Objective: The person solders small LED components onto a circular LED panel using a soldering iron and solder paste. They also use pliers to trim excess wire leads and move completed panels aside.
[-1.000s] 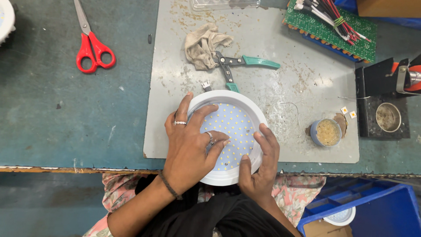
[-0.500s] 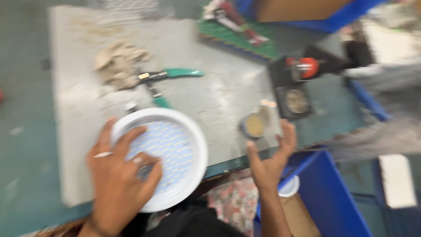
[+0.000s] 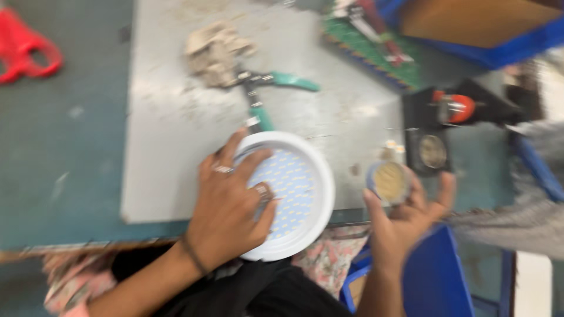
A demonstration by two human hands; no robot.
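Hands apart: left hand [image 3: 232,205] lay flat, fingers spread, on round white LED panel [image 3: 294,194] at centre frame, overhanging bench [image 3: 176,147] edge; right hand [image 3: 405,220] open, apparently touching small round tin [image 3: 389,182].

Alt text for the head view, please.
Blurred overhead view: the left hand presses on a round white LED light panel at the edge of a grey mat, while the right hand, open, reaches beside a small round tin.
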